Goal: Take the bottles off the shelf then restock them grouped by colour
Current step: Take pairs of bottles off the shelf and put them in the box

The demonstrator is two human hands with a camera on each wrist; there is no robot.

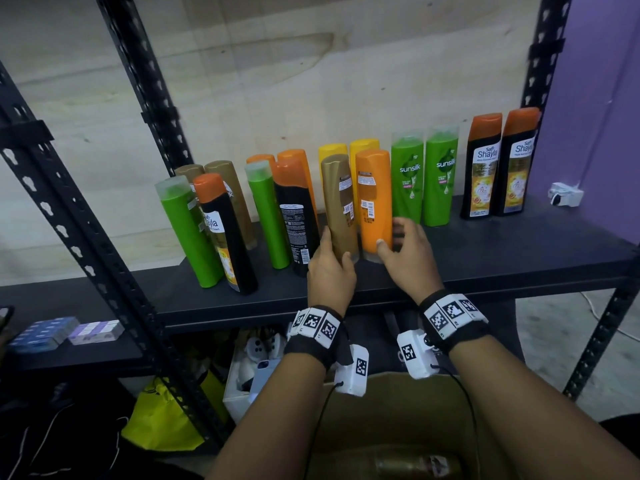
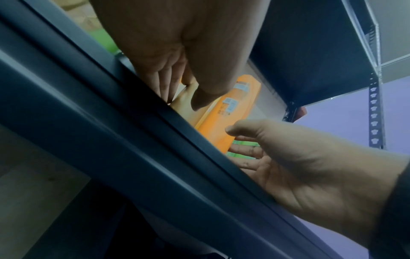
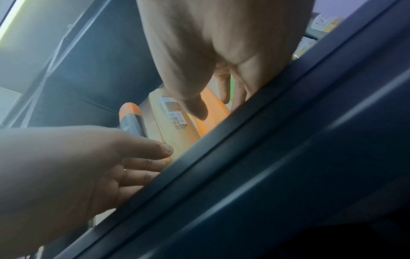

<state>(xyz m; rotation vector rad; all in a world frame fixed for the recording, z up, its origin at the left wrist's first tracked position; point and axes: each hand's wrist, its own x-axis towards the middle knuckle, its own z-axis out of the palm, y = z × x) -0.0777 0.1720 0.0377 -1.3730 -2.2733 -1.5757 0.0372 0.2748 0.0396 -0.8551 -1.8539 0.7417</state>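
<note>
Both our forearms reach over the brown cardboard box [image 1: 391,420] as our left hand [image 1: 330,268] clasps the upright gold plastic bottle [image 1: 341,206] low and our right hand [image 1: 408,252] wraps the orange plastic bottle [image 1: 374,199] beside it, both probably light, smooth, slippery.

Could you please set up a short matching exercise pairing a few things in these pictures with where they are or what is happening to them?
Things:
1. gold bottle
2. orange bottle
3. two black Shayla bottles
4. cardboard box

Places or states:
A. standing at the far right of the shelf
B. gripped near its base by the left hand
C. below the shelf, open
D. between thumb and fingers of the right hand

Pairs: 1-B, 2-D, 3-A, 4-C
</note>
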